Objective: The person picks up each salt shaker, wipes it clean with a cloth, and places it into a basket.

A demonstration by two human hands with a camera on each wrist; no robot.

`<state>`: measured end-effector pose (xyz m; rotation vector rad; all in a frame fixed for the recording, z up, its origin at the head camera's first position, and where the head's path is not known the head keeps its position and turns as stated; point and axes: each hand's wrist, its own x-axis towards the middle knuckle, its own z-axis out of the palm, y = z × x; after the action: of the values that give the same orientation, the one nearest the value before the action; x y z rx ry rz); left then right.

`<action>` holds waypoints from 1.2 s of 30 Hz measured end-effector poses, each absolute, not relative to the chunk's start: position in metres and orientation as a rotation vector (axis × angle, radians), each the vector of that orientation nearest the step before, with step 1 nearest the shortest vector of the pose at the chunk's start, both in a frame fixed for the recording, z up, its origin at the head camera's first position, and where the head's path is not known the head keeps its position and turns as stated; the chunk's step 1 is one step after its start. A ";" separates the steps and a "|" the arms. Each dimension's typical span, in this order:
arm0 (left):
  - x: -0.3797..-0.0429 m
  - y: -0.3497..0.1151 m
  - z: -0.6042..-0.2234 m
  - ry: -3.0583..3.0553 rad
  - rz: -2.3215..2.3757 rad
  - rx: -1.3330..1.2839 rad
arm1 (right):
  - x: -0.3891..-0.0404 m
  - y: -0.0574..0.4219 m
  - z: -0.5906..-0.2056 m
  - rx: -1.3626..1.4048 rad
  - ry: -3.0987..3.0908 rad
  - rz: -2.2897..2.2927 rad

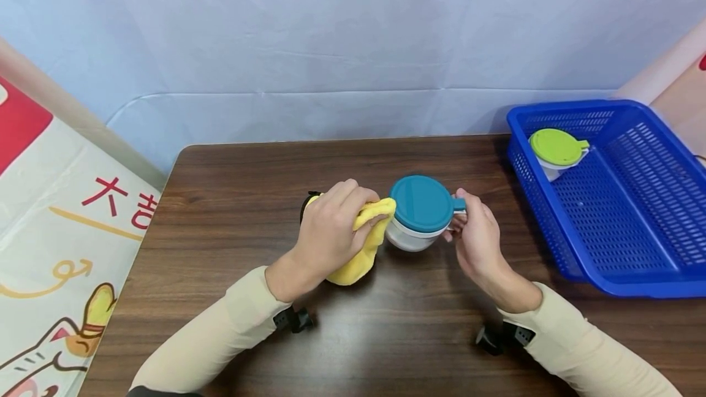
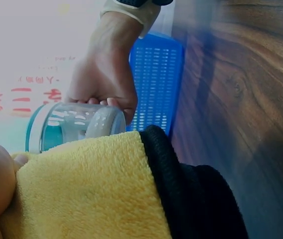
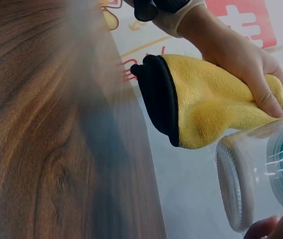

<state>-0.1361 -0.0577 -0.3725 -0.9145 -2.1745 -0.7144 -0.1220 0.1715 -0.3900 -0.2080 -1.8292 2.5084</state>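
My left hand [image 1: 331, 228] grips a folded yellow cloth [image 1: 355, 268] with a black edge, its thumb pressing on the fabric. Beside it, a clear jar [image 1: 410, 239] with a round teal lid [image 1: 421, 203] is held by its side handle in my right hand [image 1: 481, 241]. The cloth's upper fold lies against or very close to the jar's left side. In the right wrist view, the jar's glass bottom [image 3: 235, 184] appears raised off the table. The cloth [image 2: 91, 184] partly hides the jar [image 2: 79, 124] in the left wrist view.
A blue perforated plastic basket [image 1: 592, 274] stands at the right of the brown wooden table [image 1: 248, 182]. Inside its left end sits a similar jar with a lime-green lid [image 1: 557, 147]. A pale curtain [image 1: 331, 48] hangs behind the table, and a printed sheet [image 1: 60, 231] lies left.
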 end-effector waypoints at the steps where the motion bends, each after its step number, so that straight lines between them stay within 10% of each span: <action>1: -0.137 -0.058 -0.372 -2.178 -0.713 -0.912 | -0.122 0.172 -0.390 -0.204 -1.829 2.509; 36: -0.143 -0.072 -0.363 -2.241 -0.739 -0.807 | -0.126 0.168 -0.393 -0.232 -1.886 2.450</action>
<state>-0.1431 -0.0715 -0.3627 -0.8071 -2.2411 -0.7389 -0.1258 0.1679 -0.3932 -0.2324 -1.8862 2.4500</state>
